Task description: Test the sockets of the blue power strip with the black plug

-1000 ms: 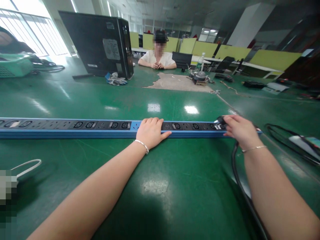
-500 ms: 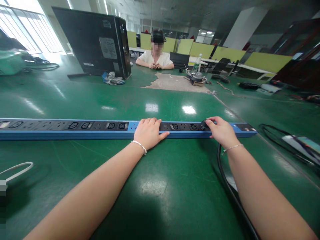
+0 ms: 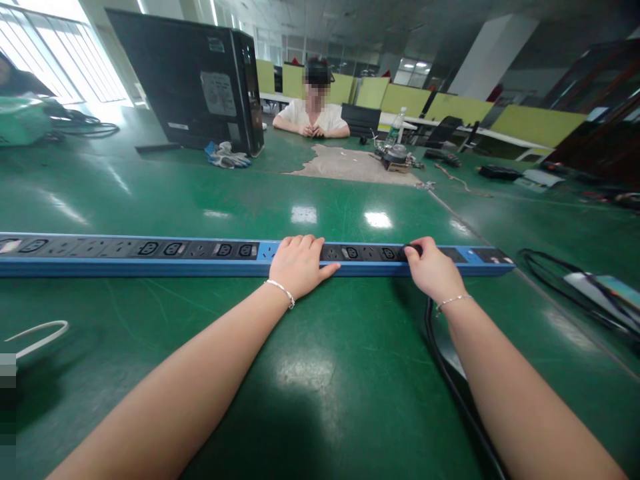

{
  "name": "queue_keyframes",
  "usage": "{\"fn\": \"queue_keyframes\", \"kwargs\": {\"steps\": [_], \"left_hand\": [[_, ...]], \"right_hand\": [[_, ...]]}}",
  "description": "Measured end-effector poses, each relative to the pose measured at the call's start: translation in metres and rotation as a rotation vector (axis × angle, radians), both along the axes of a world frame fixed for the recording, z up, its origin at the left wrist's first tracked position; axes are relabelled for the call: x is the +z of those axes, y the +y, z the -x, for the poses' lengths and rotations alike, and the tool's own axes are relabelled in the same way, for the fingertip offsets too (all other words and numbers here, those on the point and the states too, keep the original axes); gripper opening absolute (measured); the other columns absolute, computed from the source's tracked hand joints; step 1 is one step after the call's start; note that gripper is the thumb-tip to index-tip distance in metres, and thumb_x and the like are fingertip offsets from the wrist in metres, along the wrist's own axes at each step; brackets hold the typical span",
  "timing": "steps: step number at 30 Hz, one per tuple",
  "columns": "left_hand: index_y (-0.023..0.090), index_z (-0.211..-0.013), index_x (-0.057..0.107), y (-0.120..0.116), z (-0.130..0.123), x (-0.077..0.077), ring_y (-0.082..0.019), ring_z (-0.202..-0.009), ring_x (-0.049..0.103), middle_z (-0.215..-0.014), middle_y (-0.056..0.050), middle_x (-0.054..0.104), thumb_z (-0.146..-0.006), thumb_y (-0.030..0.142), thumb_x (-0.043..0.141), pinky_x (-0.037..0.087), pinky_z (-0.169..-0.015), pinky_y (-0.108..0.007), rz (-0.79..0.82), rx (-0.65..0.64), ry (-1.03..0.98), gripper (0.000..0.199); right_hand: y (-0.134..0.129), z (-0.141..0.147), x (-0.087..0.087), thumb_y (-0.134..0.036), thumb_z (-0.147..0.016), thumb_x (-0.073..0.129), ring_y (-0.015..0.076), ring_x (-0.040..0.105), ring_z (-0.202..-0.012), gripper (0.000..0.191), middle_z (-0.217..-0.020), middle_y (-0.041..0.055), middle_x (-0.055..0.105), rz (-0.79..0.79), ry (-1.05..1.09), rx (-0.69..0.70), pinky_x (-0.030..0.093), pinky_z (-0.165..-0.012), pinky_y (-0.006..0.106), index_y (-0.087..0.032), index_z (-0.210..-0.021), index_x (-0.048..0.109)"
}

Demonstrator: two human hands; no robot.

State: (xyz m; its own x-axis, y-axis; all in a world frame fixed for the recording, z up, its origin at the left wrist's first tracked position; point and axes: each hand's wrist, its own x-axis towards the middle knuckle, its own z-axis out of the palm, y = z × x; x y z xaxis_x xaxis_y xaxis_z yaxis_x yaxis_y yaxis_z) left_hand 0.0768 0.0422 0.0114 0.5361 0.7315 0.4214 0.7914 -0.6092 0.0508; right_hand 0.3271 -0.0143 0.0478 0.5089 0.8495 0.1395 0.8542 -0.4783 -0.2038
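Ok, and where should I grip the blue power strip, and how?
I'd probably take the blue power strip by its long edges, from above and the near side: it lies flat and narrow, its sockets facing up, its near edge plain.

Right hand (image 3: 436,270): further left along the strip than a second ago, its wrist also further left than half a second ago.
Black moulded plug (image 3: 416,249): earlier held with its metal end showing, now down against the long blue socket strip (image 3: 360,269), metal out of sight and body mostly covered by the fingers.
Thick black cable (image 3: 442,360): swung leftward with the hand.
Blue socket section near the strip's right end (image 3: 469,255): uncovered, formerly behind the hand.
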Motion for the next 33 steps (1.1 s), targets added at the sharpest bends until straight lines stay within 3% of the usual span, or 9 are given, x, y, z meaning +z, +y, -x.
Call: {"fn": "queue_keyframes", "kwargs": {"steps": [5, 27, 33], "left_hand": [[0.015, -0.122, 0.051, 0.0, 0.0, 0.0, -0.028, -0.107, 0.052, -0.113, -0.012, 0.06, -0.086, 0.062, 0.034, 0.034, -0.093, -0.041, 0.019, -0.003, -0.002, 0.062], [0.015, -0.121, 0.053, 0.0, 0.0, 0.001, -0.027, -0.106, 0.053, -0.113, -0.011, 0.061, -0.085, 0.063, 0.035, 0.035, -0.093, -0.04, -0.001, 0.003, 0.003, 0.063], [0.015, -0.121, 0.052, 0.0, 0.001, 0.001, -0.027, -0.105, 0.053, -0.112, -0.011, 0.061, -0.086, 0.064, 0.034, 0.035, -0.092, -0.039, -0.007, -0.005, 0.008, 0.063]], "right_hand": [[0.003, -0.004, 0.001, -0.044, -0.085, 0.037, 0.0278, 0.063, -0.084, 0.04, -0.092, 0.0144, 0.067, 0.042, 0.014, 0.03, 0.044, -0.073, 0.036, -0.018, -0.112, 0.053], [-0.002, 0.005, -0.005, -0.045, -0.086, 0.035, 0.0289, 0.062, -0.084, 0.043, -0.09, 0.0151, 0.066, -0.05, 0.033, -0.029, 0.044, -0.074, 0.038, -0.018, -0.113, 0.053], [-0.007, 0.001, 0.002, -0.045, -0.085, 0.038, 0.0272, 0.061, -0.083, 0.042, -0.092, 0.0137, 0.066, -0.209, 0.071, -0.042, 0.044, -0.074, 0.037, -0.018, -0.112, 0.054]]}}
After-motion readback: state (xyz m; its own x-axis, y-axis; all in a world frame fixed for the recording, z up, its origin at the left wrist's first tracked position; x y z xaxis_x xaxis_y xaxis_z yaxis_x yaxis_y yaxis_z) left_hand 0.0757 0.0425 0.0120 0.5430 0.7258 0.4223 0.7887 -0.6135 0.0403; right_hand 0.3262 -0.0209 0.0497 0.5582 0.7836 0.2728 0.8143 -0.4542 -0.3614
